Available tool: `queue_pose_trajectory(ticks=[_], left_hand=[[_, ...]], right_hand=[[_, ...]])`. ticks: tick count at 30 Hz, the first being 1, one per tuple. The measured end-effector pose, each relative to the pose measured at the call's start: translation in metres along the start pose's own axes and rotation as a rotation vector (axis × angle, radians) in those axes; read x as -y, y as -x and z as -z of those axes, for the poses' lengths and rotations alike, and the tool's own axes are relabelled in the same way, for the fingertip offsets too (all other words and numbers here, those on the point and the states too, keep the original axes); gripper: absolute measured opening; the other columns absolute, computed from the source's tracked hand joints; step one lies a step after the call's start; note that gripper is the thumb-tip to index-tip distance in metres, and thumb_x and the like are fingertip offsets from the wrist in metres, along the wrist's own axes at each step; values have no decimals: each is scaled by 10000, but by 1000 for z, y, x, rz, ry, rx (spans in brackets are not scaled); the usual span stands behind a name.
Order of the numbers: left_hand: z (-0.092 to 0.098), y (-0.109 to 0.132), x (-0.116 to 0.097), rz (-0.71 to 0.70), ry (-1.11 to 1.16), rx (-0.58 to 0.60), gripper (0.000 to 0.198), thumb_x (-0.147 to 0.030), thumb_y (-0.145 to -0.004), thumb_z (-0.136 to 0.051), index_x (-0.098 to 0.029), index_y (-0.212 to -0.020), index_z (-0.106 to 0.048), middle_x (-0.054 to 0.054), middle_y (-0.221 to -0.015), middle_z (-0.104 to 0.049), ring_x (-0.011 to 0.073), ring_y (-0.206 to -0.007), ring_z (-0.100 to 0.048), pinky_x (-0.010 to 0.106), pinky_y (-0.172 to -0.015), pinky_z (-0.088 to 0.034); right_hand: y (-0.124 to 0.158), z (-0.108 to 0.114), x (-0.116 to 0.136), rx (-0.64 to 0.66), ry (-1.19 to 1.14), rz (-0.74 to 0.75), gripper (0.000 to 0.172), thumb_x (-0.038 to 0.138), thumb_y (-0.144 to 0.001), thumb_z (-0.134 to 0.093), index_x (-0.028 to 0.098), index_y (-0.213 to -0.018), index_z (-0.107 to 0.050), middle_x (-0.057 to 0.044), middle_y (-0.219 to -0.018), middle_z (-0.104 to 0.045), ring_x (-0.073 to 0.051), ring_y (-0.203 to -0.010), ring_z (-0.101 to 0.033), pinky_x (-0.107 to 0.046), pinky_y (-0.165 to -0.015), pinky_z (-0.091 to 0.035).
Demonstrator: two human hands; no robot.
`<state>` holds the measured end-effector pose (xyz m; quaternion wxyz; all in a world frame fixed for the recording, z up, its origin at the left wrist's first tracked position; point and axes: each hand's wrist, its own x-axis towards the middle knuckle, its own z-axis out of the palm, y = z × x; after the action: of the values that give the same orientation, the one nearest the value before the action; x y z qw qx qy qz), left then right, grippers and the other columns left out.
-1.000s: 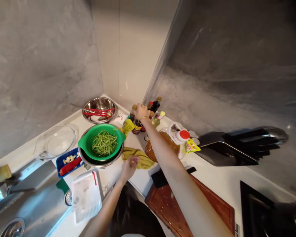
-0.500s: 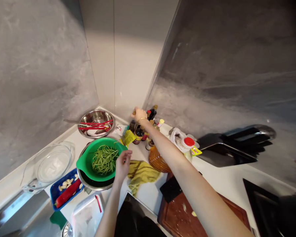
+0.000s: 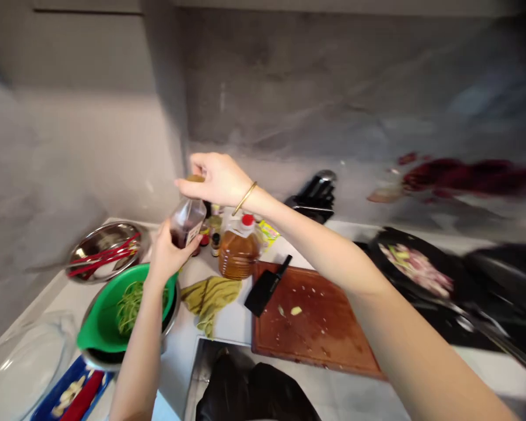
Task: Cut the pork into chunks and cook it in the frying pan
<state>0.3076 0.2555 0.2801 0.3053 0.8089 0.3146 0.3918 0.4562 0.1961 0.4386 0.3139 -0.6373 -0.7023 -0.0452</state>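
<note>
A clear, squarish bottle (image 3: 188, 218) with dark contents low inside is held up above the counter. My left hand (image 3: 168, 252) is wrapped round its lower body. Over the top, my right hand (image 3: 221, 181) grips the yellowish-brown bottle cap (image 3: 196, 178) between thumb and fingers. Whether the cap is loose or still seated, I cannot tell. Below my left forearm sits a green colander (image 3: 97, 323) of thin green stalks (image 3: 130, 304), resting in a metal bowl. Several small bottles stand just behind the held one, partly hidden.
A large oil jug (image 3: 238, 251) stands by a yellow cloth (image 3: 213, 296). The black cleaver (image 3: 263, 292) lies partly on a wooden cutting board (image 3: 319, 327). At right, a pan (image 3: 381, 234) holds sliced meat (image 3: 416, 270) on the stove. A steel bowl (image 3: 90, 237) with red chopsticks is at left.
The bottle has come up from the back corner in my right hand. My left hand has moved from beside the colander onto the bottle's body. The view has swung right, showing the stove.
</note>
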Motion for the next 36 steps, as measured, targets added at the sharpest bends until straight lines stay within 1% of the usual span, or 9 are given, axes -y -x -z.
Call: queue_pose_trajectory(ticks=[4, 9, 12, 14, 17, 20, 23, 29, 36], left_hand=[[-45, 42, -47, 1, 347, 351, 591, -471, -653, -732, -152, -1114, -544, 57, -943, -667, 214, -838, -635, 329, -764, -524], [-131, 85, -97, -10, 796, 1179, 563, -463, -605, -767, -119, -1022, -610, 104, -865, -683, 239, -782, -646, 329, -692, -529], [-190, 112, -135, -48, 866, 1485, 557, -464, -608, -764, -100, -1002, -617, 117, -850, -683, 246, -794, -648, 332, -701, -521], [-232, 132, -168, -76, 789, 1462, 529, -448, -624, -759, -104, -997, -607, 98, -851, -684, 221, -781, -644, 314, -703, -513], [-299, 160, -225, -164, 588, 1221, 493, -416, -655, -736, -127, -1025, -584, 65, -911, -683, 195, -823, -635, 296, -756, -500], [-363, 176, -281, -282, 367, 1022, 505, -411, -672, -701, -142, -1077, -566, 61, -973, -679, 201, -872, -637, 301, -805, -486], [-415, 179, -328, -377, 42, 899, 483, -423, -687, -666, -146, -1069, -567, 78, -945, -684, 230, -860, -648, 303, -769, -479], [-487, 173, -386, -513, -357, 890, 455, -428, -717, -607, -154, -1074, -540, 111, -929, -692, 266, -876, -659, 287, -713, -463], [-528, 162, -406, -573, -601, 933, 476, -424, -693, -608, -162, -1084, -537, 123, -964, -692, 268, -890, -664, 276, -686, -462]], right_hand=[[92, 62, -9, 20, -51, -58, 326, 474, -877, -496, 160, -789, -496, 45, -673, -445, -85, -679, -425, -224, -656, -313], [228, 132, -28, 127, -99, -12, 222, 373, -951, -431, 174, -958, -531, 3, -846, -578, -105, -756, -494, -241, -719, -387], [322, 164, -47, -54, 12, -83, 203, 292, -978, -370, 179, -1061, -517, -53, -1000, -586, -148, -912, -508, -299, -847, -406], [392, 177, -58, -301, 134, -243, 214, 279, -977, -360, 186, -1108, -501, -73, -1024, -568, -176, -953, -501, -340, -883, -406], [505, 184, -64, -614, 223, -511, 218, 265, -965, -384, 198, -1143, -490, -74, -998, -543, -189, -922, -506, -352, -861, -424], [608, 175, -54, -723, 172, -737, 220, 264, -961, -392, 212, -1152, -489, -60, -944, -531, -181, -860, -516, -320, -780, -448], [685, 158, -39, -787, 78, -878, 224, 272, -963, -389, 220, -1156, -489, -44, -909, -536, -168, -827, -528, -307, -771, -452], [762, 134, -25, -969, -91, -1073, 239, 331, -958, -402, 218, -1140, -505, -58, -981, -582, -175, -889, -569, -297, -791, -474], [795, 136, -37, -986, -198, -1110, 254, 344, -951, -422, 218, -1147, -523, -71, -1067, -599, -189, -995, -578, -306, -853, -481]])
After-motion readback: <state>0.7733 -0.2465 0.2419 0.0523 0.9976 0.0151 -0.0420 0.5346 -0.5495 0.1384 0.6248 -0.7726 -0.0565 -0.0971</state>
